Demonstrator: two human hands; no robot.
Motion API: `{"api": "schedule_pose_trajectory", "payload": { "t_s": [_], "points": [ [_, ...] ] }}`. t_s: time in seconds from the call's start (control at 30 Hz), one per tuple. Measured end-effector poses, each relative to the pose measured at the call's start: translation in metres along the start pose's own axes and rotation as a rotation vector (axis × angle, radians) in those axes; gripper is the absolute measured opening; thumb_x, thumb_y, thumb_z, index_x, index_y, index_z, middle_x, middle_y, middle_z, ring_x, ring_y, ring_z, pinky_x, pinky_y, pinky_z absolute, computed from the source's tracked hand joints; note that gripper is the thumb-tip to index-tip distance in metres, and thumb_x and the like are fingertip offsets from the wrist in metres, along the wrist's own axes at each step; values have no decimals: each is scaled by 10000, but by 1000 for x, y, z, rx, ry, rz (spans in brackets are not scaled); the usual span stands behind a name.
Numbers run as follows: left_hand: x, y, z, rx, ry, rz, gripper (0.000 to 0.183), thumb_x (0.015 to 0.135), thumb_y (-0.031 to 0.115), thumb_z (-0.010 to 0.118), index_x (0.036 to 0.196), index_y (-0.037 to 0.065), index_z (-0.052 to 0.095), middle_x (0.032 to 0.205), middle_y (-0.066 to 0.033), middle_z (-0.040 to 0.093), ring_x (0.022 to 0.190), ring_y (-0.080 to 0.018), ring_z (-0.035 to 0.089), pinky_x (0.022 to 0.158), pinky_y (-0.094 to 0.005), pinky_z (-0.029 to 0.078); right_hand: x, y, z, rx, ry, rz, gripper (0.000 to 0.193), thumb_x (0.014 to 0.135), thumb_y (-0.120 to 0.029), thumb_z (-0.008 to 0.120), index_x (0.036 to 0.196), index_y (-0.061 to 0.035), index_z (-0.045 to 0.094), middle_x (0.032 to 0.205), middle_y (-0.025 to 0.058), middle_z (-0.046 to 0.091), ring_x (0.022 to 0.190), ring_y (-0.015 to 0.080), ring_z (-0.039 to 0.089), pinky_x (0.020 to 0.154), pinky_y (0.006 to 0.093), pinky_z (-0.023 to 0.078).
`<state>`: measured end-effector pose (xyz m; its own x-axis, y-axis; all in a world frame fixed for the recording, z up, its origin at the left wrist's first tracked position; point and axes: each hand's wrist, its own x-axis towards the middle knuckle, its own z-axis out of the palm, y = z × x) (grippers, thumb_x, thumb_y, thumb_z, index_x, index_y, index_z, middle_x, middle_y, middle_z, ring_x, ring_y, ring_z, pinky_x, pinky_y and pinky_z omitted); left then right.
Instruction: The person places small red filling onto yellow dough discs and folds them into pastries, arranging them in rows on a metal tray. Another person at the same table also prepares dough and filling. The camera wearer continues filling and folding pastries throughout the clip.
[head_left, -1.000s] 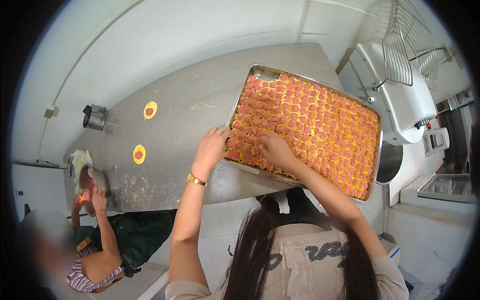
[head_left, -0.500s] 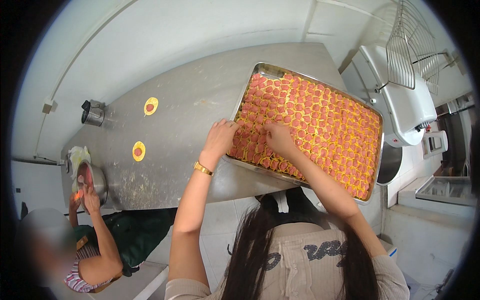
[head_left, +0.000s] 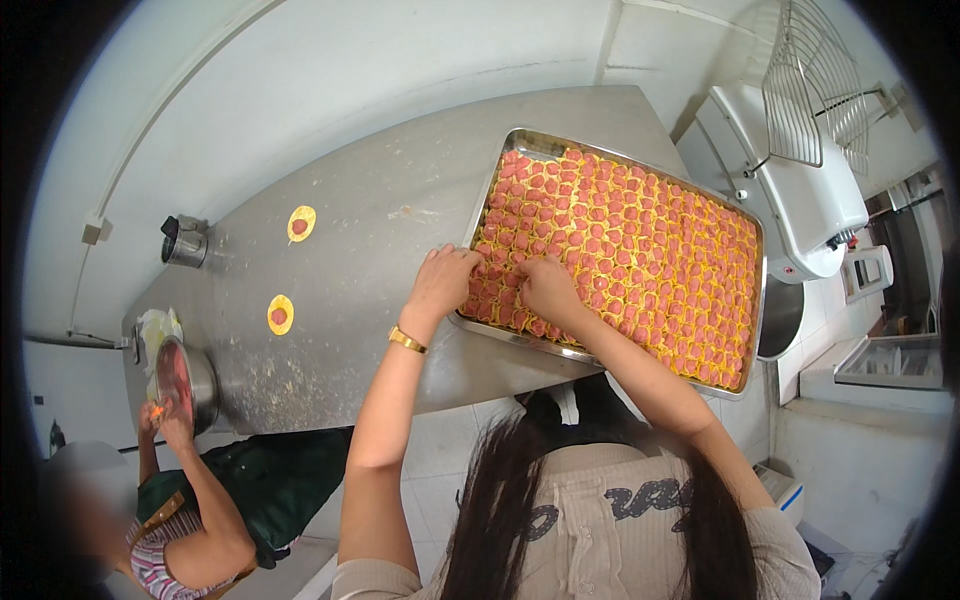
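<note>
A large rectangular metal tray (head_left: pixel 497 333) is packed with rows of small open-topped dumplings (head_left: pixel 620 255), pink filling in yellow wrappers. My left hand (head_left: pixel 443 280), with a gold watch (head_left: pixel 406 339) on its wrist, reaches over the tray's left edge. Its fingers are bent and pressed together at the outermost dumplings. A short way to the right, my right hand (head_left: pixel 552 292) is closed, its fingertips down among the dumplings. Whatever either hand pinches is hidden by the fingers. Two yellow wrapper rounds (head_left: pixel 301 224) with pink filling lie apart on the steel table (head_left: pixel 370 270), left of the tray.
At the lower left a co-worker holds something orange over a metal bowl (head_left: pixel 203 385) of pink filling. A metal cup (head_left: pixel 185 243) stands at the table's back left. A white machine (head_left: pixel 790 190) with a wire guard (head_left: pixel 795 95) stands beyond the tray's right end.
My right hand has shifted slightly left and nearer among the dumplings. My left hand stays at the tray's edge. The co-worker's hands have lowered a little by the bowl.
</note>
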<state>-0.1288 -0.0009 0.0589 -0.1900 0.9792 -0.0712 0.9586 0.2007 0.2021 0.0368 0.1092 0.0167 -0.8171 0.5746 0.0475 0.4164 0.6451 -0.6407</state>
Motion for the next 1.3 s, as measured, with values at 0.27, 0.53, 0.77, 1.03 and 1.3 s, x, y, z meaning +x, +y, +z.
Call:
{"api": "schedule_pose_trajectory", "payload": {
  "t_s": [0.27,0.53,0.77,1.03,1.3],
  "points": [
    [15,-2,1,-82,169,52,310,816,21,485,1094,97,598,1144,-86,594,1026,-275,560,865,-409,441,17,9,-24,126,175,65,195,747,-9,517,882,-2,657,917,203,640,878,377,589,776,469,475],
    [85,-10,-2,-261,253,93,297,840,10,468,1116,48,572,1164,-127,576,1032,-337,560,869,-397,472,96,64,-84,171,203,120,308,760,-26,553,1052,-20,650,1043,189,627,969,367,589,833,409,477],
    [198,-19,-8,-144,110,158,303,832,-10,447,1094,35,592,1099,-148,591,1013,-320,576,838,-411,487,198,94,-103,-44,-83,-25,366,735,32,504,1068,-11,649,923,171,663,844,288,636,750,352,492],
    [279,-25,-26,115,-481,-10,283,791,23,550,1037,92,673,963,-166,663,909,-341,627,770,-416,506,240,117,-94,-43,-425,4,359,693,13,526,1015,-34,679,910,183,680,830,310,645,737,388,504],
    [279,-2,-30,225,-473,-62,147,787,82,616,905,21,680,951,-188,668,867,-347,651,698,-412,528,247,108,-86,-301,-619,-73,280,709,-10,536,943,-40,685,880,178,678,829,323,647,684,398,507]
  ]
}}
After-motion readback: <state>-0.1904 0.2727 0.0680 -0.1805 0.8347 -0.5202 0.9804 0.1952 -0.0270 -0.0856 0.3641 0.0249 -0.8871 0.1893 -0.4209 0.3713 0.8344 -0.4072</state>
